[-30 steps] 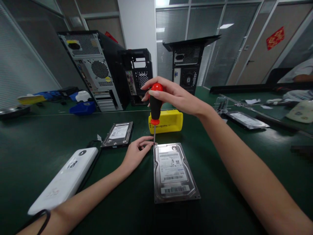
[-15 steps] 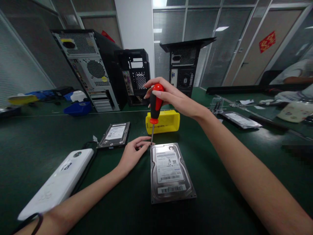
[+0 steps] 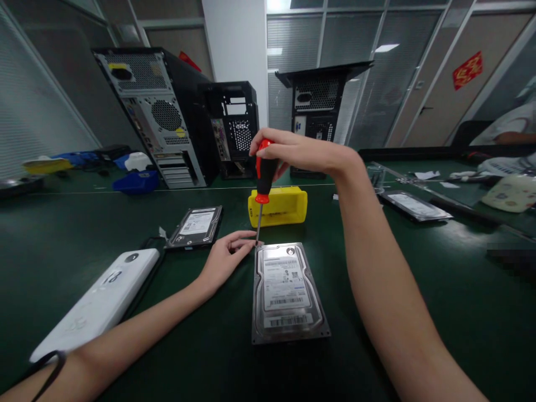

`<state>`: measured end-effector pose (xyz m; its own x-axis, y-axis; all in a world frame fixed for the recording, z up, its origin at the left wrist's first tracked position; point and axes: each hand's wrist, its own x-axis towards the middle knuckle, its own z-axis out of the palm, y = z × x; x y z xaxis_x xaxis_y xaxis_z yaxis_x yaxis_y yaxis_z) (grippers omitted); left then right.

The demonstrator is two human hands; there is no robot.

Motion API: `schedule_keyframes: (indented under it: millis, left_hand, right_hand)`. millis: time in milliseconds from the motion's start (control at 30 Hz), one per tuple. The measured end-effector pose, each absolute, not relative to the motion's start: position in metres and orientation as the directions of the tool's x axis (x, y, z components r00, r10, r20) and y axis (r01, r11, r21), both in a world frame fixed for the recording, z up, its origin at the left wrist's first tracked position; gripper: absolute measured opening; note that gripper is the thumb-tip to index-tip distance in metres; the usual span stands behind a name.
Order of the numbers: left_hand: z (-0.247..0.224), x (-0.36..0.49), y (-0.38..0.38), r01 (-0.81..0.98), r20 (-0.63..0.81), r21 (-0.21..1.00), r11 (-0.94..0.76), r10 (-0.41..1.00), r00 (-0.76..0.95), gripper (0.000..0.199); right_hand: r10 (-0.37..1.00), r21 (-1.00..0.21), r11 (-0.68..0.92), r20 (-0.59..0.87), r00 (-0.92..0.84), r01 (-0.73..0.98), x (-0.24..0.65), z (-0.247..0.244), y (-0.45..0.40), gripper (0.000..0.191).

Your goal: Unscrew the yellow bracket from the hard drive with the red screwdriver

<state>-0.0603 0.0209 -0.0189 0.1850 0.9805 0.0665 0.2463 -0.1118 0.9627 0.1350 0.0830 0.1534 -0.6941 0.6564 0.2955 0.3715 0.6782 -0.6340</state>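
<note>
A silver hard drive (image 3: pixel 283 290) lies label up on the dark green tabletop in front of me. My right hand (image 3: pixel 280 149) is wrapped from above round the red and black handle of a screwdriver (image 3: pixel 264 177). The screwdriver stands nearly upright, its tip at the drive's far left corner. At that same corner is my left hand (image 3: pixel 233 252), thumb and fingers drawn together beside the tip. Whatever lies between those fingertips is too small and partly hidden. A yellow plastic bin (image 3: pixel 278 207) lies on its side behind the drive, its opening facing me.
Left of the bin is another hard drive (image 3: pixel 196 226); a white device (image 3: pixel 98 301) marked 18 lies at the left. Computer cases (image 3: pixel 184 123) stand at the back, with a blue bin (image 3: pixel 136 182) near them. A third drive (image 3: pixel 415 205) lies right. A person's arm (image 3: pixel 513 137) shows far right.
My right wrist and forearm have swung up and inward, the hand turning on the handle. The screwdriver leans slightly differently, its tip still at the corner. My left hand keeps its place there.
</note>
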Motion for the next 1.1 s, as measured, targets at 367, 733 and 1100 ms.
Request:
schedule_keyframes:
  millis: [367, 733, 1100]
  left_hand:
    - [-0.021, -0.061, 0.021, 0.229, 0.074, 0.966, -0.117, 0.979, 0.189, 0.037]
    - [-0.021, -0.062, 0.021, 0.209, 0.073, 0.971, -0.113, 0.979, 0.19, 0.037]
    - [-0.019, -0.062, 0.021, 0.22, 0.073, 0.969, -0.113, 0.981, 0.18, 0.038]
  right_hand:
    - [0.502, -0.458, 0.838, 0.431, -0.75, 0.298, 0.141, 0.153, 0.068, 0.023]
    - [0.531, -0.34, 0.847, 0.497, -0.686, 0.409, 0.124, 0.147, 0.069, 0.025]
    - [0.428, -0.425, 0.872, 0.425, -0.798, 0.241, 0.128, 0.15, 0.067, 0.027]
